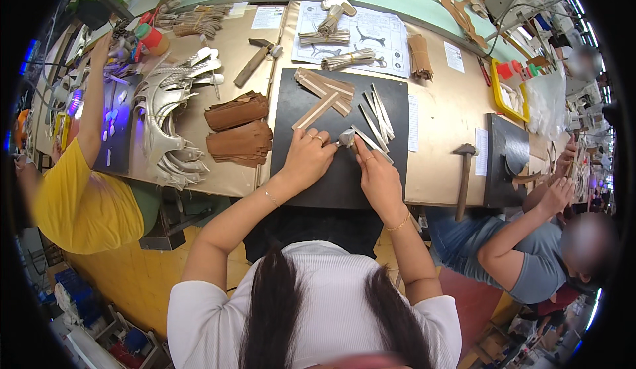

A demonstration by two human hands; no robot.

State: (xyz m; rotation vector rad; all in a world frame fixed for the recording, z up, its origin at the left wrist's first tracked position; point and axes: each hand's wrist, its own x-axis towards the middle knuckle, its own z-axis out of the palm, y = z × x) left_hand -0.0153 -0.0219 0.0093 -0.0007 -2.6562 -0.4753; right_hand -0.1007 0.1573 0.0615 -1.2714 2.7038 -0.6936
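Note:
A black board (344, 187) lies before me on the bench. My left hand (310, 157) is closed over it, fingertips pressed together; what they pinch is hidden. Close beside it, my right hand (377, 167) closes around a hammer (346, 137), whose metal head shows at the fingertips next to my left hand. Its handle is mostly covered by the hand. Beyond the hands, brown strips with a pale band (324, 94) lie overlapping at angles. To their right are several loose narrow cream strips (379, 114), one reaching close to my right fingers.
Two stacks of brown leather pieces (238, 145) and a pile of curved cream pieces (162, 130) stand left. A second hammer (252, 64) lies beyond, a third (465, 177) right. Bundled strips (348, 59) rest on drawing sheets (391, 34). Co-workers sit on both sides.

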